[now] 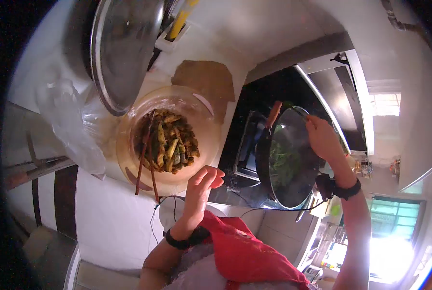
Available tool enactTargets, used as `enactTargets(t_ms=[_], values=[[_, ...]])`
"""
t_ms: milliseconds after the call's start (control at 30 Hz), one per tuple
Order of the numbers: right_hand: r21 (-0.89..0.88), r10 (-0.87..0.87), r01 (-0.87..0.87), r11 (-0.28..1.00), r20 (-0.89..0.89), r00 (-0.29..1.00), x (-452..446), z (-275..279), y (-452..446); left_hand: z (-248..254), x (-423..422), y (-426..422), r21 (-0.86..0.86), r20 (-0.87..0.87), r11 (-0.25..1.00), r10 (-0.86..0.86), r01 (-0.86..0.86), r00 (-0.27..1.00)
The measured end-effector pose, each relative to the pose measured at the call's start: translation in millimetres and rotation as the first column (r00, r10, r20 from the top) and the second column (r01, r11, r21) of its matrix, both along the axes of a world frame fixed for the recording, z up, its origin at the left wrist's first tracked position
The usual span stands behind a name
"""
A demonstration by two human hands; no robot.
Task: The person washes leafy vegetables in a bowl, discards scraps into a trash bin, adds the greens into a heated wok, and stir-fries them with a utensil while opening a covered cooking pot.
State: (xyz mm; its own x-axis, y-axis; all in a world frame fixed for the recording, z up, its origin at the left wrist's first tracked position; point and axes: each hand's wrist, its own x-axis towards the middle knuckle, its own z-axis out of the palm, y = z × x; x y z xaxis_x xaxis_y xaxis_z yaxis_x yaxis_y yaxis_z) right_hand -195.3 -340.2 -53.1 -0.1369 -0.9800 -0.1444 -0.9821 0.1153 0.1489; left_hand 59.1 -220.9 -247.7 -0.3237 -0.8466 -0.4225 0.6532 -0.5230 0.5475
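Note:
My right hand (320, 137) is at the rim of a black wok (263, 166), its fingers closed round a thin dark thing reaching over the rim. I cannot make out its kind. Leafy greens (284, 157) lie in the wok under a light haze, and a wooden handle (274, 114) sticks out at its side. Between the wok and a large pinkish bowl (207, 137), my left hand (201, 191) hangs free, fingers loosely bent and holding nothing. Browned food pieces (170, 140) fill the middle of the bowl. A pair of brown chopsticks (147, 162) rests across its rim.
A large round glass lid (124, 53) stands near the bowl, beside a clear plastic bag (68, 121). Brown cardboard (204, 75) lies behind the bowl. A range hood (339, 92) is beyond the black hob (271, 89). A dark cable (274, 209) runs between my wrists.

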Motion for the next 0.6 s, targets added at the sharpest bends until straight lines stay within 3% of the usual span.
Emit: enactTargets(t_ms=[133,333,433,500,533,567,600], values=[[-0.063,-0.088,0.097,0.993,0.122,0.989,8,5,21,3,1,-1,0.001,0.035,1.0,-0.011,0.011,0.999],[-0.141,-0.125,0.137,0.98,0.09,0.988,25,7,63,5,-4,-1,-0.027,0.06,0.998,-0.058,0.06,0.996],[-0.206,-0.2,0.248,0.947,0.228,0.953,24,17,98,5,-7,0,-0.059,0.078,0.993,-0.099,0.104,0.992],[-0.36,0.092,-0.088,0.929,-0.006,0.996,-14,2,134,10,-7,1,-0.059,0.08,0.992,-0.105,0.11,0.991],[-0.369,-0.02,0.17,0.914,0.377,0.926,-16,0,153,12,-6,0,-0.056,0.081,0.993,-0.102,0.106,0.991],[-0.341,-0.076,0.425,0.839,0.699,0.711,-19,-3,172,12,-6,0,-0.068,0.082,0.992,-0.104,0.11,0.991],[0.244,-0.184,0.748,0.617,0.969,-0.165,-13,-1,192,11,-5,0,-0.072,0.082,0.992,-0.099,0.105,0.992]])
